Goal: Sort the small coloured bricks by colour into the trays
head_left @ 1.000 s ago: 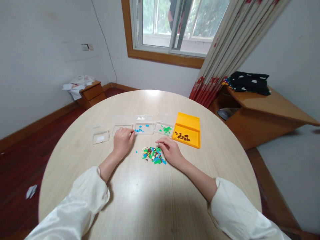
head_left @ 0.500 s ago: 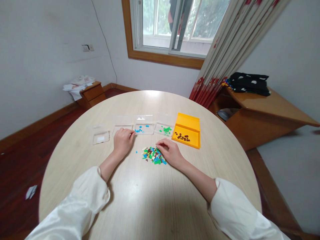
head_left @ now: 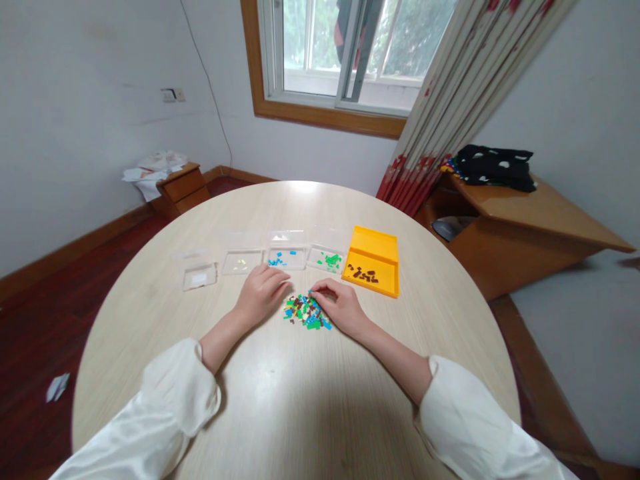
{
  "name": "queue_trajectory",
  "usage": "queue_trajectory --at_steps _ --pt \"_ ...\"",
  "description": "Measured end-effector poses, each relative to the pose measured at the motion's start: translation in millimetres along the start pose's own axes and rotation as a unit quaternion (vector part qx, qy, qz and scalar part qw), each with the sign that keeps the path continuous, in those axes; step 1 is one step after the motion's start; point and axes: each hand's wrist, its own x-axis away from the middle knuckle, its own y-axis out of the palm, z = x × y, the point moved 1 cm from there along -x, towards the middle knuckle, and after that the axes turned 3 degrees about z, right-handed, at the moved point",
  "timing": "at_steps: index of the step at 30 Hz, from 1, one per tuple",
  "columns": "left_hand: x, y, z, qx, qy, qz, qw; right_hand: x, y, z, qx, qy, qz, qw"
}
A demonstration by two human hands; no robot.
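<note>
A mixed pile of small toy bricks (head_left: 306, 313) in green, blue, brown, cream and yellow lies mid-table. My right hand (head_left: 341, 305) rests at the pile's right edge, thumb and forefinger pinched on what looks like a small blue brick (head_left: 311, 293). My left hand (head_left: 261, 295) hovers just left of the pile, fingers stretched toward it and slightly bent, with nothing visible in them. Behind it stand a clear box with blue bricks (head_left: 287, 267) and a clear box with a few cream bricks (head_left: 230, 272).
Right of these are a clear box with green bricks (head_left: 311, 267) and an open yellow case (head_left: 387, 291) with brown bricks. A small clear box (head_left: 188, 287) with a white label stands far left. All sit on a round wooden table (head_left: 300, 400).
My left hand has moved right and nearer, from the blue-brick box toward the pile, uncovering the cream-brick box. The loose blue brick left of the pile is out of sight. My right hand barely moved.
</note>
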Motion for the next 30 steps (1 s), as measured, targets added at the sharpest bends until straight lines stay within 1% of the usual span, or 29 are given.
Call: queue_trajectory --at_steps 3,6,9,13,16,18,19,22,24,26,30 --pt "-2.1 3.1 19.8 0.036 0.041 -0.014 0.998 0.3 0.6 0.4 -0.028 0.011 0.004 1.0" --pt "-3.7 5.6 31.7 0.042 0.059 -0.013 0.997 0.6 0.7 0.6 -0.044 0.019 0.002 0.999" --pt "-4.5 6.6 36.6 0.049 0.068 -0.006 0.996 1.2 0.3 -0.1 -0.042 0.011 -0.007 0.999" --pt "-4.4 7.3 38.1 0.063 0.059 -0.006 0.996 2.1 -0.8 -1.1 -0.023 -0.013 -0.017 1.0" --pt "-4.1 7.8 31.0 0.061 0.044 -0.012 0.997 1.7 -2.5 0.2 0.012 -0.034 -0.022 0.999" --pt "-3.9 7.3 18.7 0.046 0.026 -0.004 0.999 0.6 -3.9 2.9 0.052 -0.051 -0.015 0.997" --pt "-3.8 6.5 10.7 0.034 0.01 0.011 0.999 -0.2 -4.4 4.8 0.073 -0.058 -0.008 0.996" --pt "-2.5 3.5 -14.9 -0.028 -0.07 0.052 0.996 -2.3 -4.3 11.9 0.116 -0.072 -0.009 0.991" --pt "-1.3 2.3 -26.6 -0.048 -0.116 0.051 0.991 -2.8 -3.3 16.0 0.133 -0.082 -0.026 0.987" --pt "-0.4 2.0 -31.4 -0.056 -0.14 0.04 0.988 -2.3 -2.6 17.9 0.152 -0.09 -0.04 0.983" --pt "-0.2 2.3 -30.1 -0.067 -0.158 0.015 0.985 -0.2 -3.1 14.3 0.17 -0.112 -0.055 0.977"
